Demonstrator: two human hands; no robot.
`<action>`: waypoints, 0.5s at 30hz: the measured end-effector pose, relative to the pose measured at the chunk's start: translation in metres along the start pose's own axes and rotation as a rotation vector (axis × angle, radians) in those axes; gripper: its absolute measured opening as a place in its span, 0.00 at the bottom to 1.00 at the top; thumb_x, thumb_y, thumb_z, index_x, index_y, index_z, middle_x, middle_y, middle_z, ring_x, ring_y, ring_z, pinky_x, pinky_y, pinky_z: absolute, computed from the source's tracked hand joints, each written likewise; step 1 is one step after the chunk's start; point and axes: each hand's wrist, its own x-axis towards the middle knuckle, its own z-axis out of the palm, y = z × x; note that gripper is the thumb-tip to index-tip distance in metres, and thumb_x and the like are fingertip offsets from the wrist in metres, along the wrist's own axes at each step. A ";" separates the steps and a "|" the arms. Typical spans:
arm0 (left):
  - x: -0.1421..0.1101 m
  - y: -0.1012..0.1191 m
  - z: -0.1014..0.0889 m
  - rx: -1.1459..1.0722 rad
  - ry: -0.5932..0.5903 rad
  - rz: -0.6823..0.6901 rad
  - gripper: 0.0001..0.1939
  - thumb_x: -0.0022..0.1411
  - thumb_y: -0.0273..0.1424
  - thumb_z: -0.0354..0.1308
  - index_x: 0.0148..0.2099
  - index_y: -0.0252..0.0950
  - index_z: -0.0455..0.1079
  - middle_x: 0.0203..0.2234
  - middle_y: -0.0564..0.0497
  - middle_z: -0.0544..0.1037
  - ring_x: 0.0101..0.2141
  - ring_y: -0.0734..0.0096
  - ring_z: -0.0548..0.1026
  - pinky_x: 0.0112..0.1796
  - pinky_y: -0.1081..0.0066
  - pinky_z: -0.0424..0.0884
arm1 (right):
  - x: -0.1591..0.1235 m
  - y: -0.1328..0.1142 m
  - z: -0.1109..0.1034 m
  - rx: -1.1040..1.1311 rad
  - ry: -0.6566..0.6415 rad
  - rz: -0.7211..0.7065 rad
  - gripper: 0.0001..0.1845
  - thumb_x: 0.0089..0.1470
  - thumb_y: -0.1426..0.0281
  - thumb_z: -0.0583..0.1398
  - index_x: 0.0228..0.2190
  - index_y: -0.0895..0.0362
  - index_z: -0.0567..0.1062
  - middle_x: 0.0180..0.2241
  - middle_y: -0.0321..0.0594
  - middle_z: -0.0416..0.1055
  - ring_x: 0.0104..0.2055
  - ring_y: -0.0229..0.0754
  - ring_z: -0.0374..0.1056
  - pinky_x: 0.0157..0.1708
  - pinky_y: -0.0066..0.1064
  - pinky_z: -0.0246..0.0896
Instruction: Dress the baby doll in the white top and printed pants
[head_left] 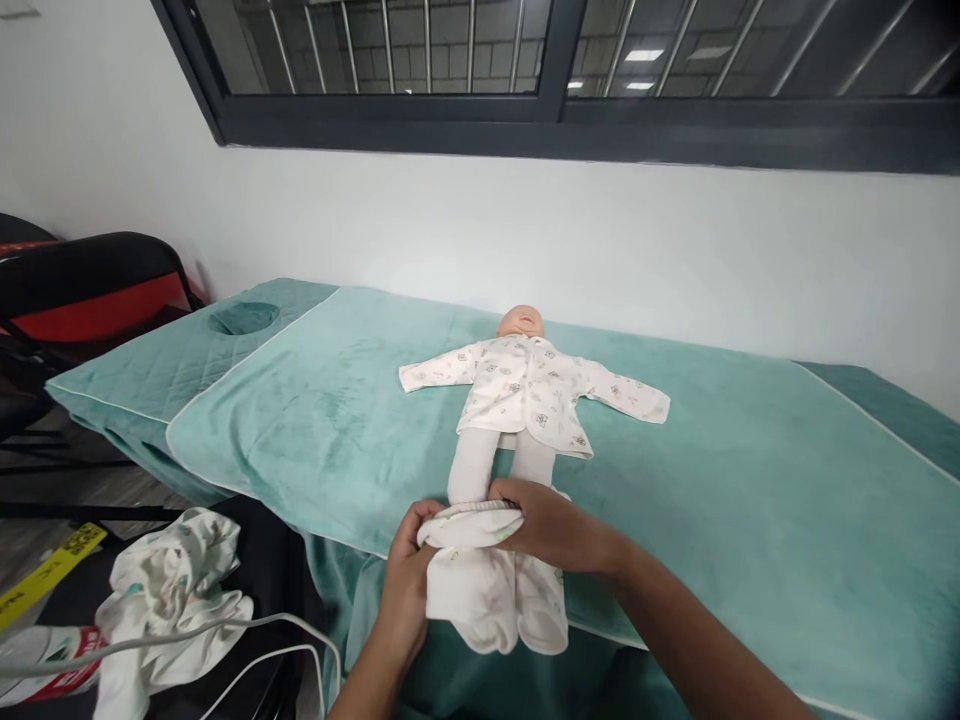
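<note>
A baby doll [521, 321] lies on its back on the green bed cover, its head toward the wall. It wears a white printed long-sleeved top [517, 390], sleeves spread out to both sides. White legs [474, 465] show below the top's hem. Around the lower legs are white printed baby pants [472, 590], which hang over the bed's near edge. My left hand [409, 570] grips the waistband at its left side. My right hand [551, 525] holds the same waistband at its right, fingers partly hidden by the cloth. The doll's feet are out of sight.
The green covered bed [315, 400] runs along the white wall under a barred window [420, 60]. At lower left, a black chair seat [225, 650] carries crumpled white baby clothes [172, 590], a bottle [52, 665], a yellow strip [52, 575] and a white cable [285, 618]. Black-and-red chairs [105, 300] stand behind.
</note>
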 end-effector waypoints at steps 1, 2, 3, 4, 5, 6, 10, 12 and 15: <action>0.004 0.003 0.001 0.000 -0.001 0.015 0.15 0.46 0.30 0.63 0.38 0.38 0.66 0.26 0.57 0.73 0.25 0.75 0.68 0.26 0.77 0.62 | 0.000 0.000 0.000 -0.002 0.005 0.001 0.13 0.50 0.60 0.61 0.28 0.56 0.66 0.30 0.35 0.68 0.31 0.39 0.61 0.27 0.28 0.51; 0.007 0.006 0.003 0.006 -0.001 0.031 0.15 0.45 0.30 0.63 0.37 0.38 0.66 0.26 0.56 0.73 0.25 0.74 0.68 0.26 0.77 0.63 | 0.000 0.001 0.000 0.003 0.008 0.003 0.14 0.50 0.59 0.61 0.28 0.56 0.66 0.30 0.35 0.68 0.31 0.39 0.61 0.27 0.28 0.51; 0.011 0.010 0.005 0.022 -0.001 0.048 0.15 0.44 0.30 0.63 0.36 0.37 0.66 0.26 0.56 0.73 0.26 0.74 0.68 0.27 0.77 0.63 | 0.000 0.001 0.000 0.016 0.011 0.005 0.14 0.50 0.60 0.62 0.28 0.56 0.66 0.30 0.35 0.68 0.31 0.39 0.61 0.27 0.28 0.51; 0.014 0.013 0.008 0.045 -0.002 0.069 0.15 0.43 0.30 0.63 0.35 0.37 0.65 0.25 0.56 0.72 0.26 0.73 0.68 0.27 0.76 0.63 | 0.000 0.001 0.000 0.033 0.014 0.007 0.13 0.50 0.60 0.62 0.28 0.56 0.66 0.31 0.35 0.68 0.32 0.39 0.61 0.27 0.27 0.52; 0.017 0.016 0.010 0.069 0.000 0.095 0.14 0.43 0.30 0.63 0.35 0.37 0.66 0.25 0.56 0.72 0.26 0.73 0.69 0.28 0.76 0.64 | 0.000 0.002 0.000 0.054 0.017 0.014 0.13 0.50 0.60 0.62 0.29 0.56 0.67 0.31 0.35 0.68 0.32 0.39 0.62 0.28 0.27 0.52; 0.020 0.018 0.012 0.090 0.003 0.128 0.14 0.43 0.30 0.62 0.35 0.37 0.66 0.25 0.56 0.71 0.27 0.72 0.69 0.28 0.75 0.64 | 0.000 0.002 0.000 0.075 0.017 0.024 0.12 0.50 0.61 0.62 0.30 0.56 0.67 0.32 0.36 0.69 0.33 0.40 0.62 0.28 0.27 0.52; 0.031 0.020 0.020 0.109 0.063 0.278 0.13 0.46 0.30 0.59 0.37 0.37 0.65 0.29 0.54 0.71 0.30 0.70 0.69 0.33 0.72 0.66 | 0.000 0.003 -0.001 0.126 0.021 0.041 0.12 0.50 0.63 0.62 0.33 0.57 0.69 0.35 0.37 0.70 0.35 0.41 0.63 0.30 0.28 0.54; 0.035 0.022 0.024 0.103 0.107 0.303 0.13 0.46 0.29 0.58 0.38 0.38 0.65 0.29 0.54 0.70 0.30 0.69 0.69 0.33 0.71 0.66 | 0.001 0.003 0.000 0.144 0.027 0.027 0.11 0.50 0.64 0.61 0.34 0.57 0.70 0.35 0.37 0.70 0.35 0.41 0.64 0.30 0.28 0.54; 0.042 0.030 0.029 0.107 0.146 0.311 0.14 0.43 0.27 0.56 0.36 0.38 0.65 0.29 0.55 0.70 0.30 0.70 0.69 0.33 0.72 0.66 | -0.001 0.002 -0.001 0.158 0.026 0.033 0.11 0.50 0.65 0.61 0.36 0.57 0.71 0.36 0.37 0.71 0.36 0.42 0.65 0.31 0.29 0.55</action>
